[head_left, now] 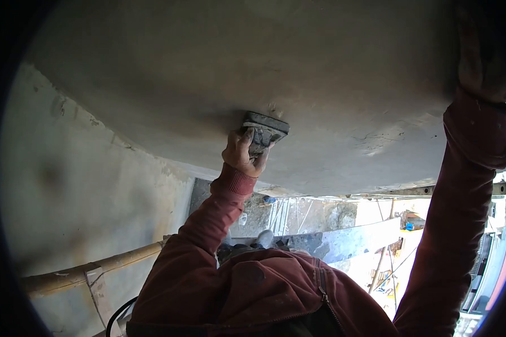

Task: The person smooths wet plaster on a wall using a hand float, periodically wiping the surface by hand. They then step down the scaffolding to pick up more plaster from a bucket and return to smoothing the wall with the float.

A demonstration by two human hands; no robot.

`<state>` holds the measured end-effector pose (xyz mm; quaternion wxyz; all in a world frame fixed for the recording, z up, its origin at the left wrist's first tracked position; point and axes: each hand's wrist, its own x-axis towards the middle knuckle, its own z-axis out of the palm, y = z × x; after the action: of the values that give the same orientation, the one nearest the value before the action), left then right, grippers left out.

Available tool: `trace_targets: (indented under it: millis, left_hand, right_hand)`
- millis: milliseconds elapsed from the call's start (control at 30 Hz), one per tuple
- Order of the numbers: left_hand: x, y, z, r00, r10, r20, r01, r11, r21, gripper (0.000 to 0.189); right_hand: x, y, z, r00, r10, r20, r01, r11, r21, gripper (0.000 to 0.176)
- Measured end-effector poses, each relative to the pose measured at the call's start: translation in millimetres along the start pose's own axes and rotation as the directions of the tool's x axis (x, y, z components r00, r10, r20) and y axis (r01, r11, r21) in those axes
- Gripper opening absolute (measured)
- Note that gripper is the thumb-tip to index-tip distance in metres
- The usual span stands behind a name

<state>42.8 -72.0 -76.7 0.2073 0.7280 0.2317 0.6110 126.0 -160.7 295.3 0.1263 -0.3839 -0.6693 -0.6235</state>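
Observation:
My left hand is closed round the handle of a dark, plaster-smeared hand float. The float's flat face lies against the grey plastered surface above me. Raised high at the right edge, my right hand is in deep shadow beside that same surface. One finger or thumb of it shows stretched upward, and I see no tool in it; the other fingers are hard to make out. Around the float the plaster looks smooth, with a few small rough marks, and a scratched patch lies to its right.
A lighter wall meets the plastered surface on the left. Below it runs a bamboo pole with a wooden strip. A plank lies beneath me, near my shoe. Poles and bright ground show far below at right.

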Motion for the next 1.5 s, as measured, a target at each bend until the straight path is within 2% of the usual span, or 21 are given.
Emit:
trace_targets:
  millis: [133, 267, 300, 333, 367, 400, 467, 533, 600, 667, 700, 733, 800, 1000, 1033, 1100, 1200, 1267, 1333, 1433, 1500]
  left_hand:
    - [-7.6, -18.7, -18.5, 0.961, 0.167, 0.222, -0.206, 0.964, 0.170, 0.070]
    - [9.7, -0.5, -11.7, 0.998, -0.060, 0.029, 0.061, 0.998, -0.032, 0.064]
    - [5.0, 1.4, -5.0, 0.999, -0.049, 0.000, 0.049, 0.997, -0.057, 0.059]
    - [1.1, -2.6, -6.2, 0.999, -0.045, -0.014, 0.044, 0.998, -0.053, 0.059]
    - [-4.3, -7.5, -10.2, 0.995, 0.035, 0.090, -0.039, 0.998, 0.050, 0.058]
    - [-6.9, -7.6, -15.3, 0.974, 0.095, 0.203, -0.126, 0.982, 0.142, 0.057]
    - [-7.9, -12.5, -18.6, 0.975, 0.099, 0.201, -0.133, 0.978, 0.159, 0.057]
    - [3.8, -2.3, -18.9, 0.995, -0.048, 0.082, 0.046, 0.998, 0.034, 0.058]
    - [0.1, -2.1, -15.8, 0.996, -0.073, 0.056, 0.075, 0.997, -0.034, 0.057]
    - [-1.7, -14.8, -23.1, 0.948, 0.100, 0.302, -0.153, 0.976, 0.158, 0.057]
    - [-1.1, -19.9, -28.5, 0.937, 0.177, 0.302, -0.238, 0.955, 0.179, 0.059]
    - [0.7, -24.3, -30.8, 0.938, 0.187, 0.292, -0.246, 0.952, 0.183, 0.059]
    - [4.0, -31.8, -35.6, 0.999, 0.032, 0.017, -0.033, 0.994, 0.100, 0.066]
    - [108.4, 2.9, -31.0, 0.927, 0.100, -0.361, -0.141, 0.986, -0.089, 0.064]
    - [101.1, 7.1, -29.9, 0.929, 0.094, -0.359, -0.135, 0.987, -0.091, 0.064]
    - [78.7, 16.2, -33.6, 0.991, 0.044, -0.126, -0.047, 0.999, -0.020, 0.069]
    - [34.6, -17.1, -36.6, 0.992, -0.006, -0.127, 0.009, 1.000, 0.022, 0.066]
    - [37.5, -34.5, -34.0, 0.984, -0.120, -0.134, 0.110, 0.991, -0.078, 0.062]
    - [85.7, -8.7, -37.1, 0.903, -0.279, -0.328, 0.090, 0.867, -0.490, 0.060]
    - [74.7, -12.1, -28.9, 0.941, -0.174, -0.290, 0.066, 0.936, -0.347, 0.060]
    - [25.2, -7.8, -27.0, 0.998, -0.057, -0.027, 0.059, 0.995, 0.075, 0.065]
  right_hand:
    - [-0.4, 26.6, 19.6, 0.999, -0.016, -0.042, 0.015, 1.000, -0.027, 0.046]
    - [0.6, -2.4, -2.5, 1.000, -0.003, -0.025, 0.003, 1.000, -0.018, 0.048]
    - [2.4, -3.5, -0.7, 1.000, -0.004, -0.024, 0.004, 1.000, -0.009, 0.048]
    - [-36.6, 59.5, 20.0, 0.999, -0.012, -0.036, 0.011, 1.000, -0.012, 0.048]
    - [-61.4, 94.9, 22.4, 0.999, -0.019, -0.051, 0.018, 1.000, -0.021, 0.049]
    - [-47.9, 75.6, 23.0, 0.998, -0.024, -0.058, 0.023, 0.999, -0.026, 0.049]
    - [-52.7, 81.7, 21.4, 0.998, -0.022, -0.061, 0.020, 0.999, -0.039, 0.050]
    - [-51.0, 81.8, 24.4, 0.998, -0.016, -0.053, 0.014, 0.999, -0.034, 0.051]
    - [-48.6, 77.9, 23.9, 0.999, -0.017, -0.048, 0.016, 1.000, -0.018, 0.052]
    - [-51.9, 83.0, 27.0, 0.997, -0.032, -0.066, 0.030, 0.999, -0.027, 0.052]
    - [-53.7, 84.0, 23.9, 0.996, -0.039, -0.078, 0.037, 0.999, -0.033, 0.053]
    - [-50.1, 77.4, 23.7, 0.995, -0.045, -0.090, 0.041, 0.998, -0.043, 0.053]
    - [-53.3, 81.3, 22.8, 0.994, -0.045, -0.101, 0.039, 0.997, -0.061, 0.054]
    - [-53.3, 83.0, 26.7, 0.997, -0.040, -0.066, 0.036, 0.998, -0.061, 0.057]
    - [-53.6, 83.6, 27.0, 0.997, -0.039, -0.061, 0.036, 0.998, -0.059, 0.057]
    - [-62.0, 95.7, 27.0, 0.997, -0.041, -0.064, 0.037, 0.997, -0.061, 0.058]
    - [-57.3, 89.4, 26.2, 0.994, -0.039, -0.098, 0.031, 0.996, -0.086, 0.059]
    - [-56.5, 88.3, 25.9, 0.995, -0.034, -0.099, 0.024, 0.995, -0.102, 0.060]
    - [-61.3, 97.1, 28.7, 0.997, -0.028, -0.077, 0.021, 0.996, -0.090, 0.061]
    - [-81.6, 129.8, 34.7, 0.997, -0.025, -0.075, 0.020, 0.998, -0.064, 0.062]
    - [-71.8, 113.7, 30.5, 0.995, -0.030, -0.097, 0.024, 0.998, -0.062, 0.063]
